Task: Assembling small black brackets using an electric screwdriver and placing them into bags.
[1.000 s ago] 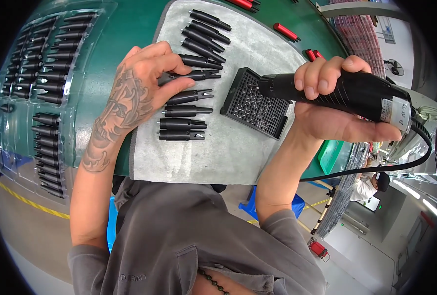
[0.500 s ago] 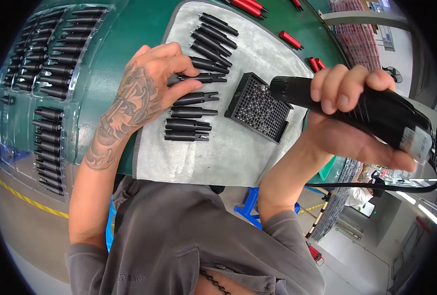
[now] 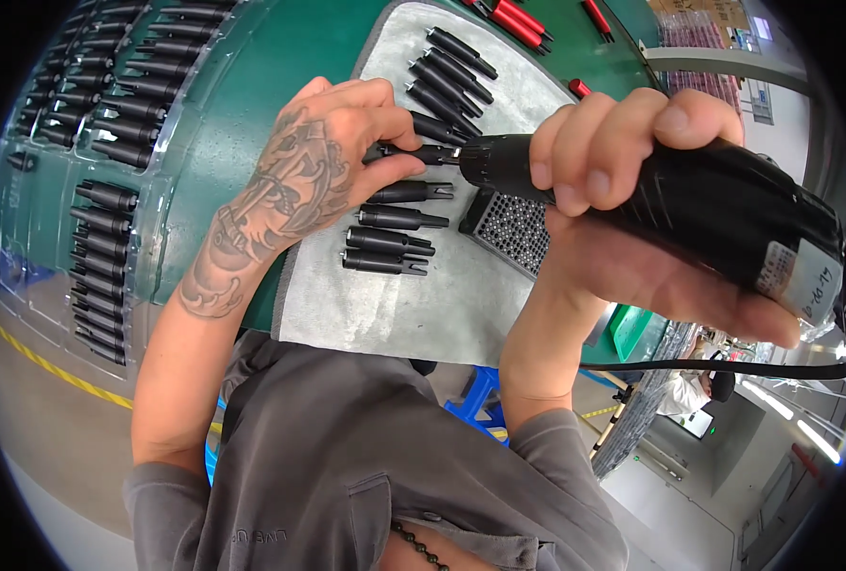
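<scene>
My right hand (image 3: 623, 190) is wrapped round a black electric screwdriver (image 3: 727, 205), which lies almost level and points left. Its bit meets the forked end of a black cylindrical part (image 3: 432, 153). That part is pinched between the thumb and fingers of my left hand (image 3: 337, 133), on the grey cloth mat (image 3: 347, 309). Several like black parts (image 3: 400, 219) lie in a column on the mat, above and below the held one. Partly hidden under the screwdriver and my right hand is a black perforated tray (image 3: 511, 231) of small metal pieces, likely screws.
Clear plastic trays (image 3: 161, 190) filled with more black parts stand on the green table (image 3: 252, 67) at the left. Several red parts (image 3: 518, 21) lie at the far side. A black cord (image 3: 727, 365) hangs at the right, near a green tray (image 3: 629, 328).
My right hand has brought the screwdriver left, from above the screw tray to the end of the held part. The left hand keeps its pinch. The whole view has shifted slightly.
</scene>
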`<state>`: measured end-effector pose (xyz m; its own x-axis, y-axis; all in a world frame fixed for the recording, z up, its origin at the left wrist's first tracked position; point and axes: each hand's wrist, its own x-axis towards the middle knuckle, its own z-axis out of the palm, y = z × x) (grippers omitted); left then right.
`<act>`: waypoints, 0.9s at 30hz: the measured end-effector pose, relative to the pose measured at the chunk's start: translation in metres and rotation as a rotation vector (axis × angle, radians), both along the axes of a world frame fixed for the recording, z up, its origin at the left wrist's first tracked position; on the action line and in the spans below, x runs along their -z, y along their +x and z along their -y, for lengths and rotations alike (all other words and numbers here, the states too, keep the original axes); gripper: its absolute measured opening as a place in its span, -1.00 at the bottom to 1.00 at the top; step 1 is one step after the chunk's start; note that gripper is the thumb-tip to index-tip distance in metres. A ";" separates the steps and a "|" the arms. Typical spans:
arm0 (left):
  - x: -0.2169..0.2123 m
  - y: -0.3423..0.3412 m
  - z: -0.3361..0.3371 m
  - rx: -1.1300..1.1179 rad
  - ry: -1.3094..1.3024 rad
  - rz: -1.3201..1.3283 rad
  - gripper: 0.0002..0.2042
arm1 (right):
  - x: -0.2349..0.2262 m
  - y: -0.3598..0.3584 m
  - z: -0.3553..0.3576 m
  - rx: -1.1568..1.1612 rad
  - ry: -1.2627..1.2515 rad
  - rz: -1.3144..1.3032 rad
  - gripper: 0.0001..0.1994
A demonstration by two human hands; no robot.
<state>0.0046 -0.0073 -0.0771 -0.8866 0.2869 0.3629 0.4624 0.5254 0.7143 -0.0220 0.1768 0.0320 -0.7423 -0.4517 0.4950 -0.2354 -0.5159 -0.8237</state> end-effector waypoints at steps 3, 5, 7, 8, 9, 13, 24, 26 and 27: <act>-0.002 0.001 0.000 -0.004 -0.015 0.020 -0.88 | 0.005 -0.003 0.000 -0.035 0.048 -0.006 0.08; -0.002 0.001 0.000 -0.005 -0.021 0.030 -0.88 | 0.009 -0.006 0.000 -0.046 0.062 -0.005 0.08; -0.001 0.000 -0.001 -0.001 -0.010 0.024 -0.87 | 0.015 -0.013 -0.001 -0.105 0.050 -0.107 0.08; -0.001 0.000 -0.001 0.002 -0.005 0.019 -0.86 | 0.017 -0.015 -0.001 -0.133 0.044 -0.160 0.08; -0.002 0.000 -0.002 0.006 0.000 0.013 -0.85 | 0.017 -0.015 -0.002 -0.160 0.038 -0.214 0.08; -0.004 0.002 -0.003 -0.001 -0.014 0.010 -0.88 | 0.017 -0.008 0.000 -0.059 0.056 -0.187 0.07; -0.021 0.017 -0.002 -0.011 0.262 0.143 -0.86 | -0.005 0.008 -0.076 0.216 0.060 -0.186 0.13; -0.018 0.021 0.001 0.008 0.177 0.111 -0.86 | -0.001 0.007 -0.077 0.223 0.047 -0.169 0.14; -0.016 0.023 0.003 0.021 0.094 0.078 -0.86 | 0.002 0.006 -0.076 0.224 0.034 -0.152 0.15</act>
<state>0.0272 -0.0099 -0.0612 -0.9074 0.2734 0.3193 0.4136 0.4456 0.7939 -0.0157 0.2527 0.0305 -0.7436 -0.3032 0.5960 -0.4631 -0.4094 -0.7861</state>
